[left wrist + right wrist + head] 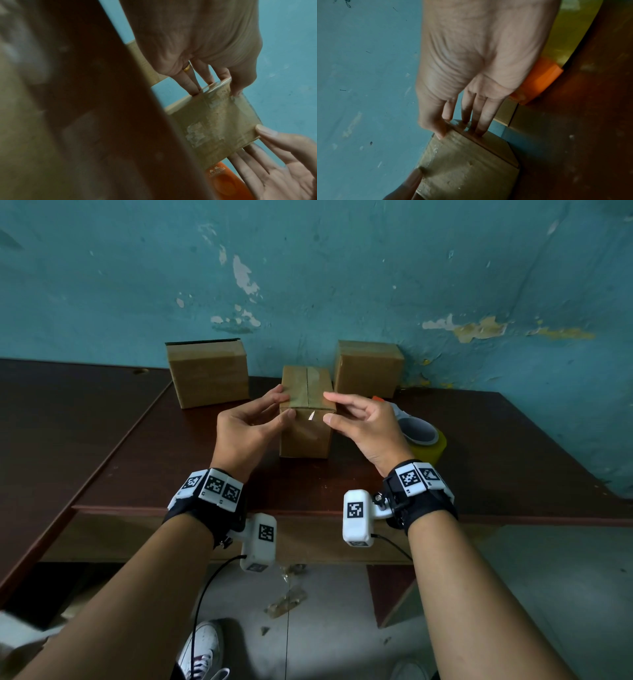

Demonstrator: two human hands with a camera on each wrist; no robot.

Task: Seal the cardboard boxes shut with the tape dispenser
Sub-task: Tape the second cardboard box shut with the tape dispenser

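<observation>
A small cardboard box (305, 436) stands upright mid-table, with clear tape (311, 416) along its top seam and down the front face. My left hand (288, 405) rests its straight fingers on the top left edge, thumb on the front face. My right hand (327, 407) mirrors it at the top right corner. In the left wrist view the left fingers (193, 86) touch the box (214, 121). In the right wrist view the right hand (458, 125) presses the box's (467, 169) top edge. The tape dispenser (424, 440), orange with a yellowish roll, lies on the table just right of the box.
Two more cardboard boxes stand against the blue wall, one at the back left (209, 371) and one at the back right (368, 368). The dark wooden table (171, 467) ends just in front of my wrists. Scraps of tape lie on the floor below.
</observation>
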